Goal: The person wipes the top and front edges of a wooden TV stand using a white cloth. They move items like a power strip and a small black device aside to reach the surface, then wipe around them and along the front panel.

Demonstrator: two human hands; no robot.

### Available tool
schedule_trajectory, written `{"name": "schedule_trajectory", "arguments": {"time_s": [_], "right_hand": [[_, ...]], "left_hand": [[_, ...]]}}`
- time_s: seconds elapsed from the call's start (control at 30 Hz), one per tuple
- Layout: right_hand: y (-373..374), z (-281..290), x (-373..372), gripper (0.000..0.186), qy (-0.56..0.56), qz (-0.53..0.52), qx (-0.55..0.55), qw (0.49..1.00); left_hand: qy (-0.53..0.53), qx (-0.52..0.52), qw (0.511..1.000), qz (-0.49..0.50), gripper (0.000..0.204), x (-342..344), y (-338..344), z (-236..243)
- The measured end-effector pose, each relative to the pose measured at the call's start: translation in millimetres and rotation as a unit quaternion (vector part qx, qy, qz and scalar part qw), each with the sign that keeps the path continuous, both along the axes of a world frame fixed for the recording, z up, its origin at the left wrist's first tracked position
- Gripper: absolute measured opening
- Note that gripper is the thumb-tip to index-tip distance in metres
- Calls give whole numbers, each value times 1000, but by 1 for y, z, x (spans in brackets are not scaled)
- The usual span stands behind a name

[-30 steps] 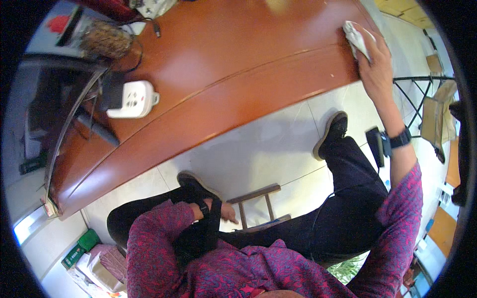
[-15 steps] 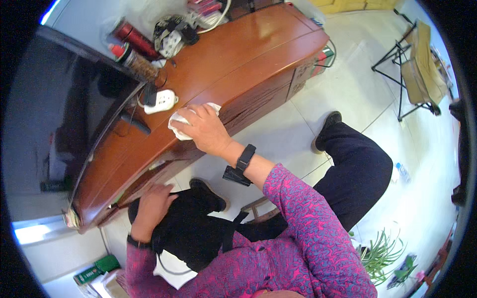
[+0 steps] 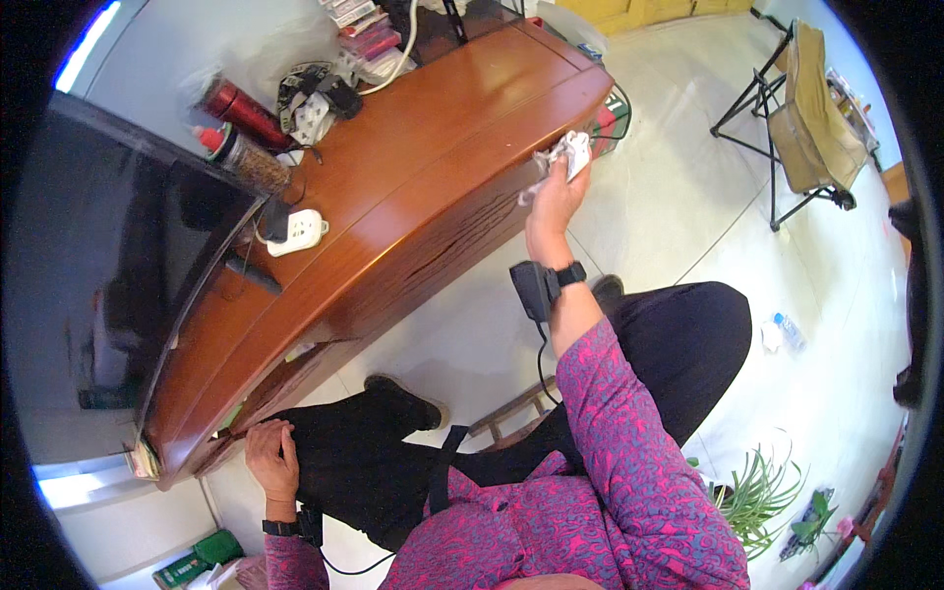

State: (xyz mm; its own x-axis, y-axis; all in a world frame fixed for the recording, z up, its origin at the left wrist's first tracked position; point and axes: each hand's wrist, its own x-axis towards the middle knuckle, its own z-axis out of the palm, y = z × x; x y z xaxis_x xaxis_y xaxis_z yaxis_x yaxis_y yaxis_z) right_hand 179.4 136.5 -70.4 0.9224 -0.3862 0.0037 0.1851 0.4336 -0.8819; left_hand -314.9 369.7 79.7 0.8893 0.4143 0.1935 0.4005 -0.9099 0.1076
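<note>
1. The right hand [image 3: 553,202] was closed around a crumpled white cloth [image 3: 567,155], pressing it against the front edge of the long, glossy reddish-brown wooden worktop [image 3: 423,157], toward its far right end.
2. A black band with a small black box [image 3: 539,285] sat on the right wrist.
3. The left hand [image 3: 272,457] rested with loosely curled fingers on the person's knee in black trousers [image 3: 344,462], just beside the near left end of the worktop; it held nothing that could be seen.
4. On the worktop's left part lay a white power strip [image 3: 295,234], next to the edge of a large dark flat screen [image 3: 108,285].
5. Farther along stood a red cylindrical bottle [image 3: 241,110] and a clear jar with a red cap [image 3: 244,162], with a tangle of cables [image 3: 315,93] near them.
6. A folding chair with tan fabric [image 3: 811,118] stood on the pale tiled floor [image 3: 688,197], well apart to the far right.
7. A green spiky plant [image 3: 762,492] was near the person on the right.
</note>
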Motion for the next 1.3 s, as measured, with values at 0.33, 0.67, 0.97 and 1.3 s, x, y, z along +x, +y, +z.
{"name": "schedule_trajectory", "arguments": {"time_s": [0.33,0.67,0.97,1.3], "right_hand": [[19,-69,-9,44,252,120,28,960],[-17,-77,64,40,45,-19,-154,987],[-44,-82,143,33,-109,-106,-134,979],[-33,-167,78,34,226,40,-70,971]], "left_hand": [[30,-12,999,25,22,15,7,-3],[67,-12,997,42,23,22,8,-1],[102,-2,994,30,24,30,8,3],[120,-23,992,23,25,40,13,4]]}}
